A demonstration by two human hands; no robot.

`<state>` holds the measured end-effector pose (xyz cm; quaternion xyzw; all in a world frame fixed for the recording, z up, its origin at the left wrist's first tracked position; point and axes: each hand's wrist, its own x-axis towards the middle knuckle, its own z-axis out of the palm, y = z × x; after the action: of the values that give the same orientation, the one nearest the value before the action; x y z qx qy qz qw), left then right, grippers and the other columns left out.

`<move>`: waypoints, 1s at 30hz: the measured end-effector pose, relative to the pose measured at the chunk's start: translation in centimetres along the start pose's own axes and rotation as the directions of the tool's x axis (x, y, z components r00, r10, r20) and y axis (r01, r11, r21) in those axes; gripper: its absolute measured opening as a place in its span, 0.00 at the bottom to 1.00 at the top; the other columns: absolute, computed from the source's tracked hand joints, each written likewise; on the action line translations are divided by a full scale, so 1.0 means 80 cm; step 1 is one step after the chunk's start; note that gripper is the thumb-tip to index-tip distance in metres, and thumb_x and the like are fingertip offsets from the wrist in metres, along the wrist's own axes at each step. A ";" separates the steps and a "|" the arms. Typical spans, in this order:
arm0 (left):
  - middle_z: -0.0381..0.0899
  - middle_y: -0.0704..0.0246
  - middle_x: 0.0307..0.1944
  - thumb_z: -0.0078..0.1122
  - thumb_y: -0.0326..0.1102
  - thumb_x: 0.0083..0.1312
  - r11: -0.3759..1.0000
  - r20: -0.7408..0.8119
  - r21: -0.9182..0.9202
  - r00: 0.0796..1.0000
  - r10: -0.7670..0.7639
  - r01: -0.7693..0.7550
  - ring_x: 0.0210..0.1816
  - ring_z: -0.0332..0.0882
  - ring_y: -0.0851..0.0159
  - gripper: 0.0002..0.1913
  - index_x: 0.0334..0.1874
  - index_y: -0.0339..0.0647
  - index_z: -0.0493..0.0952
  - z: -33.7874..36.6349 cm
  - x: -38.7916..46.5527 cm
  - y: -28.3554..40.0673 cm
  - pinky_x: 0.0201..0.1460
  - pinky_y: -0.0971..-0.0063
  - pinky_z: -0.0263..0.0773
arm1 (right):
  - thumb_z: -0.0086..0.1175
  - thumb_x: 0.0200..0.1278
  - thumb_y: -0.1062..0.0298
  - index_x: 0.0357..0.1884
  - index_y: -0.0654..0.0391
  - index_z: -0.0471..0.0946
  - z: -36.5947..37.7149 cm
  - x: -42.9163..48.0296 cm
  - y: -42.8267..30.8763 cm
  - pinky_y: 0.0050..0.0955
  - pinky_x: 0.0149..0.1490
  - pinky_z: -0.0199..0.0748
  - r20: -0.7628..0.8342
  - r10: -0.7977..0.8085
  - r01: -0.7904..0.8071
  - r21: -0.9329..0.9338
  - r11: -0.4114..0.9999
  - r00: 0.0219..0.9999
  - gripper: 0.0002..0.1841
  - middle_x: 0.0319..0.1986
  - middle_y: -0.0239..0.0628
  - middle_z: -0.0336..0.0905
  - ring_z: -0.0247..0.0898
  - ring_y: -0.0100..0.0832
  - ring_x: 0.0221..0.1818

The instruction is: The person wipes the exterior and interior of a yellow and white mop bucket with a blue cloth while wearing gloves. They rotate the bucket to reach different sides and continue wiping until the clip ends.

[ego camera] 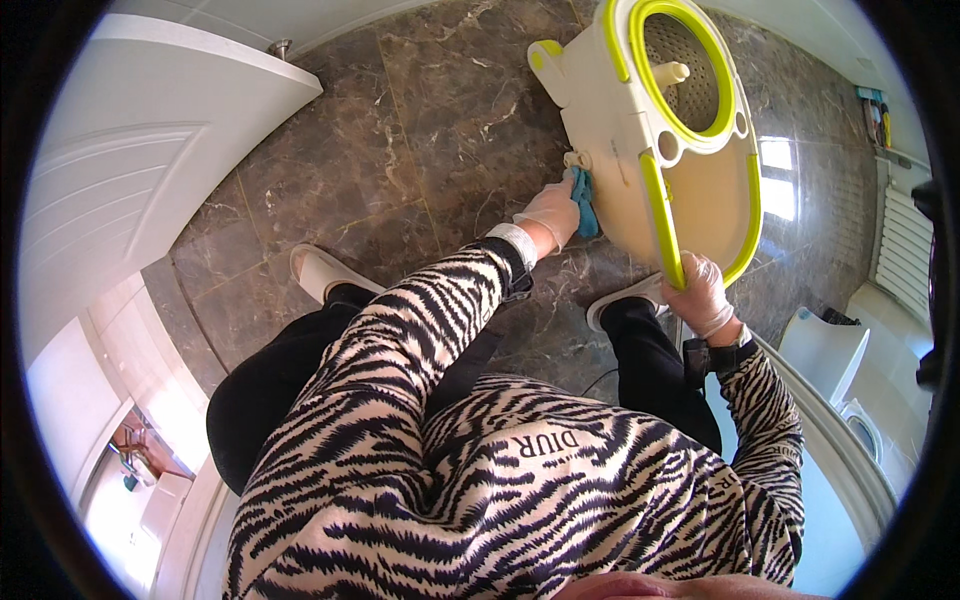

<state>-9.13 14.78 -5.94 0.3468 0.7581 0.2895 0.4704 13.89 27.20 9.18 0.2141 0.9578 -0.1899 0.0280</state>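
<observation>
A white spin-mop bucket point(611, 180) with lime-green trim stands tilted on the dark marble-look floor. Its round perforated metal spin basket point(679, 94) is at the far end. My right hand point(697, 294), in a clear disposable glove, is closed around the near end of the bucket's green-trimmed rim. In my left hand point(555, 214), gloved too, is a blue cloth point(583, 202), which lies against the bucket's left side just below a small round drain fitting point(577, 159). The fingers of my left hand are partly hidden behind the cloth.
A white panelled door point(150, 142) stands at the left, with a metal doorstop point(280, 49) near its edge. My slippered feet are on either side below the bucket. A glass partition frame point(817, 405) and white bathroom fixtures point(823, 352) are at the lower right. Brushes hang on the right wall.
</observation>
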 end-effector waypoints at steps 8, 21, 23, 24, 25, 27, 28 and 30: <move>0.75 0.40 0.62 0.45 0.25 0.65 0.988 -0.145 -0.045 0.978 -0.151 0.146 0.60 0.77 0.39 0.38 0.81 0.46 0.55 -0.035 -0.010 -0.009 0.61 0.57 0.72 | 0.68 0.47 0.68 0.41 0.57 0.75 0.005 -0.009 0.048 0.50 0.47 0.74 0.192 0.044 0.003 -0.237 0.971 0.980 0.18 0.30 0.45 0.82 0.78 0.54 0.37; 0.73 0.39 0.63 0.46 0.28 0.65 0.985 -0.194 -0.121 0.970 -0.145 0.123 0.63 0.73 0.38 0.37 0.80 0.45 0.57 -0.044 -0.010 -0.021 0.67 0.54 0.69 | 0.73 0.48 0.54 0.54 0.59 0.73 0.012 0.128 -0.063 0.49 0.53 0.72 -0.011 0.325 -0.310 -0.332 0.891 0.946 0.33 0.41 0.48 0.79 0.77 0.48 0.48; 0.73 0.38 0.63 0.46 0.29 0.64 0.982 -0.226 -0.141 0.962 -0.154 0.124 0.63 0.73 0.38 0.37 0.80 0.45 0.57 -0.049 -0.011 -0.028 0.66 0.55 0.69 | 0.71 0.50 0.58 0.49 0.59 0.73 0.031 0.108 -0.055 0.49 0.50 0.72 -0.105 0.211 -0.236 -0.438 0.867 0.972 0.27 0.37 0.47 0.79 0.77 0.47 0.43; 0.73 0.38 0.63 0.46 0.29 0.64 0.983 -0.259 -0.150 0.955 -0.144 0.108 0.63 0.74 0.38 0.37 0.80 0.44 0.57 -0.052 -0.010 -0.032 0.66 0.55 0.69 | 0.67 0.49 0.65 0.45 0.58 0.72 0.036 0.101 -0.044 0.49 0.47 0.71 -0.140 0.116 -0.162 -0.390 0.907 0.983 0.22 0.33 0.46 0.77 0.75 0.50 0.39; 0.73 0.38 0.63 0.46 0.29 0.64 0.982 -0.281 -0.161 0.949 -0.143 0.100 0.63 0.74 0.38 0.38 0.80 0.44 0.57 -0.055 -0.010 -0.036 0.66 0.55 0.70 | 0.66 0.48 0.66 0.45 0.59 0.72 0.041 0.096 -0.034 0.50 0.47 0.71 -0.197 0.007 -0.079 -0.361 0.929 0.980 0.22 0.33 0.47 0.77 0.75 0.51 0.39; 0.73 0.38 0.63 0.46 0.29 0.63 0.971 -0.278 -0.210 0.945 -0.170 0.113 0.64 0.73 0.39 0.38 0.80 0.44 0.58 -0.062 -0.007 -0.044 0.66 0.57 0.69 | 0.65 0.47 0.69 0.45 0.59 0.72 0.047 0.093 -0.015 0.50 0.47 0.71 -0.232 -0.086 0.010 -0.313 0.950 0.969 0.22 0.33 0.48 0.77 0.75 0.52 0.39; 0.73 0.38 0.63 0.46 0.29 0.63 0.971 -0.290 -0.213 0.943 -0.166 0.106 0.64 0.73 0.39 0.38 0.80 0.44 0.58 -0.064 -0.006 -0.048 0.67 0.57 0.68 | 0.63 0.46 0.72 0.43 0.60 0.72 0.050 0.089 -0.008 0.51 0.46 0.71 -0.249 -0.114 0.042 -0.279 0.959 0.962 0.20 0.33 0.50 0.77 0.74 0.54 0.38; 0.74 0.38 0.63 0.46 0.29 0.63 0.967 -0.317 -0.233 0.933 -0.172 0.099 0.65 0.73 0.39 0.37 0.79 0.44 0.59 -0.068 -0.005 -0.055 0.67 0.58 0.68 | 0.62 0.45 0.73 0.41 0.60 0.72 0.053 0.081 0.000 0.51 0.44 0.71 -0.228 -0.149 0.093 -0.238 0.967 0.962 0.18 0.32 0.49 0.76 0.73 0.54 0.37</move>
<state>-15.09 11.28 -6.98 0.1868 0.8136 0.3904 0.3883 7.92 28.21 4.36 0.1721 0.9806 -0.0538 -0.0775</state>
